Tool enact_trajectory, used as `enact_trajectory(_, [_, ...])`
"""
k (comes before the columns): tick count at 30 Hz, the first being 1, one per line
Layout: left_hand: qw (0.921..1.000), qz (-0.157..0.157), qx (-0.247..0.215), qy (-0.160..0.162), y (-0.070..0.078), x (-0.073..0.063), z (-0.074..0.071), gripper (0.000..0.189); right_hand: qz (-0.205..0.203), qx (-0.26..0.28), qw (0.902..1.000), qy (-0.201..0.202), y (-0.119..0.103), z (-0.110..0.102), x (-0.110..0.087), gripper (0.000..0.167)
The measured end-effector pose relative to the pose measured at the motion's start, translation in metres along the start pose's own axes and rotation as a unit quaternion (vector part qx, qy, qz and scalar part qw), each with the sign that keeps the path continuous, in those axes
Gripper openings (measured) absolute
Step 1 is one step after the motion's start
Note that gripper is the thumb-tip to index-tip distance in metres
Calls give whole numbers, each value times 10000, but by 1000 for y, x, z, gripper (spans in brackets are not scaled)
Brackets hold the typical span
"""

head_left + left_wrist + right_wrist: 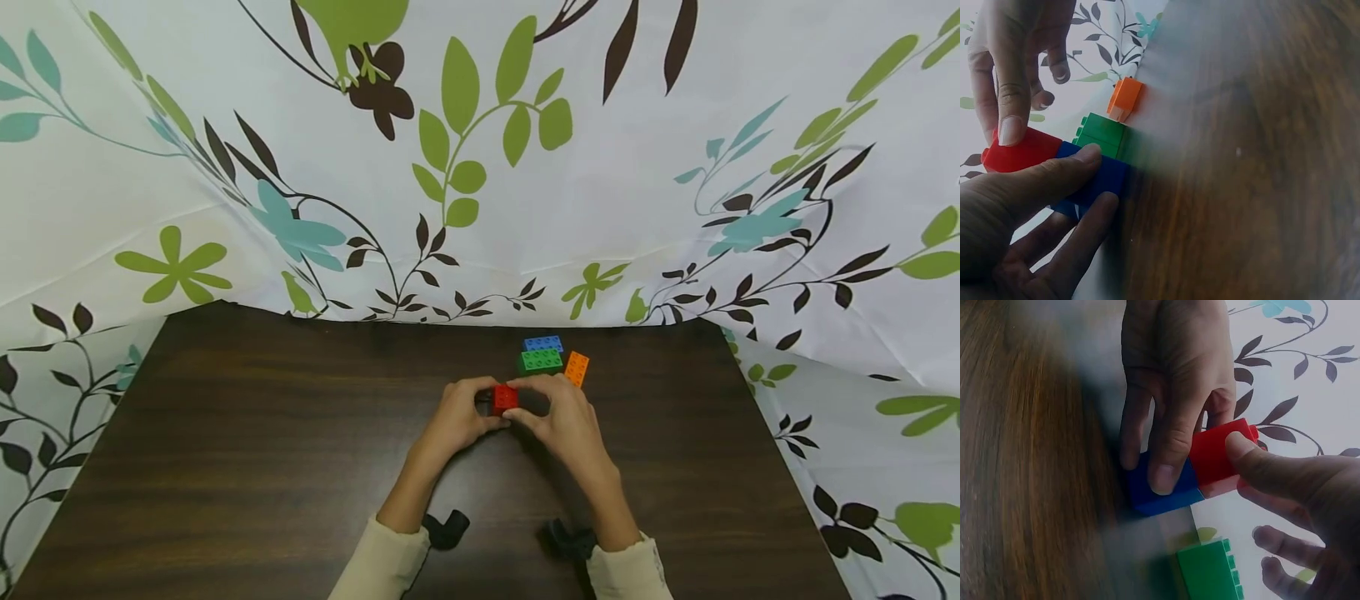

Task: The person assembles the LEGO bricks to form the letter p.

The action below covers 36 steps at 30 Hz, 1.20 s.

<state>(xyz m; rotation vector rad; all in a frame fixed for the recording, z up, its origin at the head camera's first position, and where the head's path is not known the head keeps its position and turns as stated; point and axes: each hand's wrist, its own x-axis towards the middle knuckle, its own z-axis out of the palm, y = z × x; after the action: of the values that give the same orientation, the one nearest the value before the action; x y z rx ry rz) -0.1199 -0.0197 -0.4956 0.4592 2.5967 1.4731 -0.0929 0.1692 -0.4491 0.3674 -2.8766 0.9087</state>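
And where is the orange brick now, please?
In the head view, the orange brick lies on the table just beyond the right hand, right of the green brick.

Patterned cloth [600,167] on three sides of a dark table [262,458] screens this spot, room type unclear.

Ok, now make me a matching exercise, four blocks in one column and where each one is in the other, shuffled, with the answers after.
Blocks
1. red block
2. dark blue block
3. green block
4. orange block

Places, as the person sees them
A. just in front of the bright blue block
B. pinched by the left hand
C. to the right of the green block
D. pinched by the right hand

Pairs: 1-D, 2-B, 3-A, 4-C
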Motion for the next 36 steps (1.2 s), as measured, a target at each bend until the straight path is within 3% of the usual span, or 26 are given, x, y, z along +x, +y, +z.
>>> enact_trajectory(5, [10000,-31,37,-36,1,-1,1,38,-292,52,9995,-143,9,-4,-3,57])
enact_trajectory(9, [9999,-67,63,-81,0,-2,2,41,-173,20,9998,-132,15,-9,-4,57])
enact_trajectory(17, [9996,-200,54,-189,-2,0,-2,48,733,-389,9963,243,31,-16,0,49])
enact_trajectory(26, [9986,-9,40,-527,-2,0,-11,63,1770,-406,9791,916,53,-16,6,60])
enact_trajectory(30, [9974,248,-62,-670,-3,-1,-14,68,2093,-381,9727,923,59,-13,9,65])
enact_trajectory(36, [9965,257,-334,-715,7,-2,-19,64,2438,-434,9650,861,63,-7,14,67])
